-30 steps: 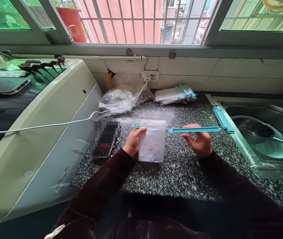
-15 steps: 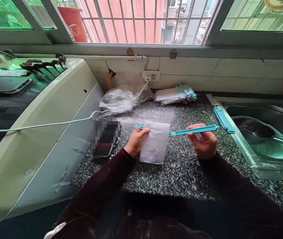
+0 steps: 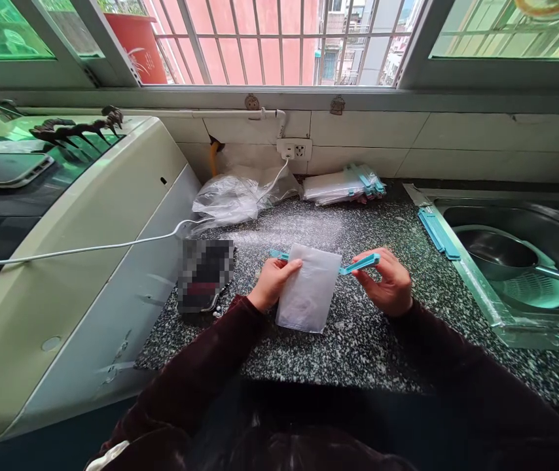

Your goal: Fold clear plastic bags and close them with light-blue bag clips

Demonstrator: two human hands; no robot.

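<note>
My left hand (image 3: 275, 282) is closed on a folded clear plastic bag (image 3: 309, 288), thumb on its front near the upper left edge. A blue plastic bag-sealing clip (image 3: 364, 263) has one strip running behind the bag, its end poking out at the left above my left fingers. The clip's other arm, hinged at the bag's right edge, points up and toward me. My right hand (image 3: 386, 281) pinches that arm between thumb and fingers. The bag hangs above the speckled countertop (image 3: 260, 353).
A stack of plastic bags with blue clips (image 3: 345, 184) lies against the wall, beside a crumpled plastic bag (image 3: 230, 196). More blue clips (image 3: 439, 234) rest on the edge of the sink (image 3: 480, 307). A pixelated dark object (image 3: 205, 275) lies left; a white cable (image 3: 88, 250) crosses there.
My right hand has moved left toward the bag, and the clip's free arm has swung from stretched out rightward to pointing more toward me. The bag has tilted slightly.
</note>
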